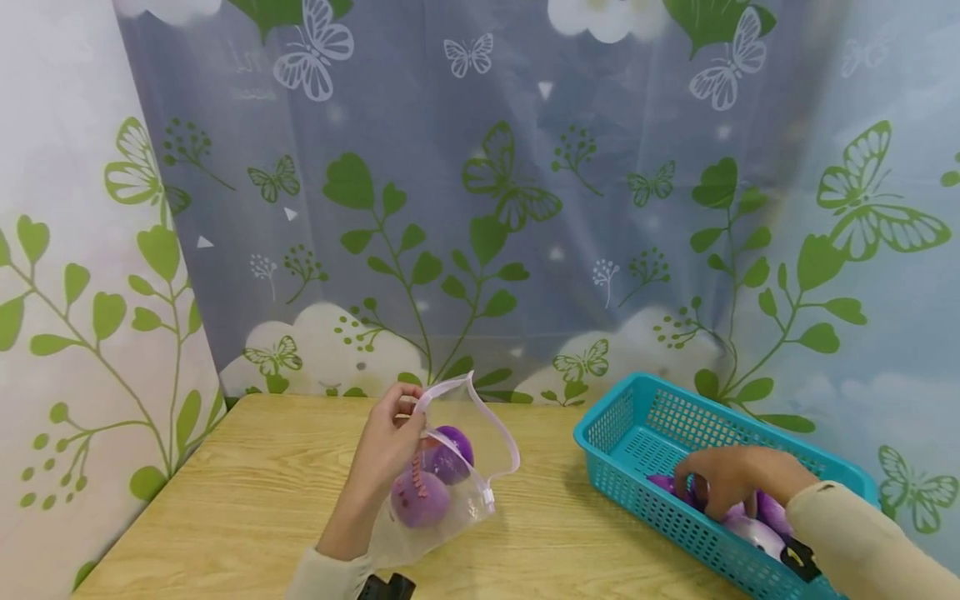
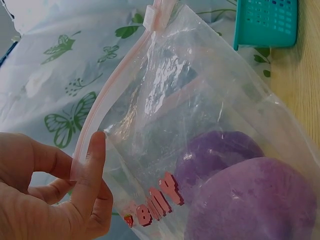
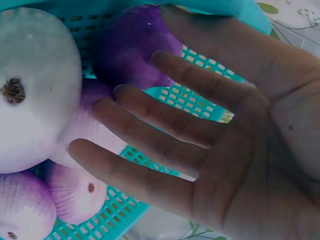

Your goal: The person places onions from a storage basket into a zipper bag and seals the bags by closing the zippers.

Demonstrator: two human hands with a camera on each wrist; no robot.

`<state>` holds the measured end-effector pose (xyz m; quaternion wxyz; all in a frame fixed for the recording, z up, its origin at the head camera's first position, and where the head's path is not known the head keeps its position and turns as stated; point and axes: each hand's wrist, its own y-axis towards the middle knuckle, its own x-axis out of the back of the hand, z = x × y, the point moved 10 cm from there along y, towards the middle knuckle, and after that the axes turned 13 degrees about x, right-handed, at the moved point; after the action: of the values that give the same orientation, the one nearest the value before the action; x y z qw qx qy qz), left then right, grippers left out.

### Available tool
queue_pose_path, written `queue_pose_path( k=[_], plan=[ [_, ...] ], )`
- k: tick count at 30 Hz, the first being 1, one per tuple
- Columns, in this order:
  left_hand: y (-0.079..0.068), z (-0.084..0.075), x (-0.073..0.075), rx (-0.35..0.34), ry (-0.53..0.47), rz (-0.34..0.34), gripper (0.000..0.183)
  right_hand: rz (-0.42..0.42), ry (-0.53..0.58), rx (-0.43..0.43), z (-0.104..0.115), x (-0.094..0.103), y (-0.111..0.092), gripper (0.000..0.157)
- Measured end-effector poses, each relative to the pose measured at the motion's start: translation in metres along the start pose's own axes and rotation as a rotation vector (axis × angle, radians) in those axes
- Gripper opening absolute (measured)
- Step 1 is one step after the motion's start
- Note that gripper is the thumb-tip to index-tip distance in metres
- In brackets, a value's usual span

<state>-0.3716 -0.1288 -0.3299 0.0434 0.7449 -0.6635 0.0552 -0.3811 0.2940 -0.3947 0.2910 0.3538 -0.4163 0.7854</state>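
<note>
In the head view my left hand (image 1: 388, 442) pinches the pink zip rim of a clear slider bag (image 1: 461, 510), whose mouth gapes. Inside lie a pale purple round vegetable (image 1: 422, 500) and a darker purple one (image 1: 455, 454). Red lettering marks the bag's side in the left wrist view. My right hand (image 1: 731, 479) reaches into a turquoise basket (image 1: 637, 492). There its thumb and index finger grip a dark purple onion (image 3: 132, 52), as the right wrist view shows, while the other fingers stay extended. Beside it sit several white-and-purple round vegetables, one large and white (image 3: 40, 95).
The basket stands at the right of the wooden table (image 1: 300, 467), its perforated walls rising around the hand. A dark object (image 1: 801, 560) shows by the right sleeve. Behind the table hangs a patterned curtain (image 1: 420, 125) with leaves and butterflies.
</note>
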Motion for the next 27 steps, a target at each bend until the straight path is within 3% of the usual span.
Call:
queue_pose_path(
  k=[9, 16, 20, 27],
  plan=[
    [0.0, -0.001, 0.002, -0.001, -0.001, -0.002, 0.018, -0.065, 0.008, 0.006, -0.003, 0.009, 0.004, 0.04],
    [-0.001, 0.0, 0.001, 0.013, -0.015, 0.003, 0.017, -0.094, -0.092, -0.025, -0.008, 0.021, 0.012, 0.05],
    [-0.001, 0.0, 0.001, 0.013, -0.01, 0.004, 0.017, -0.106, -0.163, -0.053, -0.013, 0.026, 0.014, 0.048],
    [-0.001, 0.0, 0.0, 0.013, -0.011, 0.007, 0.017, -0.122, -0.187, -0.063, -0.015, 0.031, 0.024, 0.043]
  ],
)
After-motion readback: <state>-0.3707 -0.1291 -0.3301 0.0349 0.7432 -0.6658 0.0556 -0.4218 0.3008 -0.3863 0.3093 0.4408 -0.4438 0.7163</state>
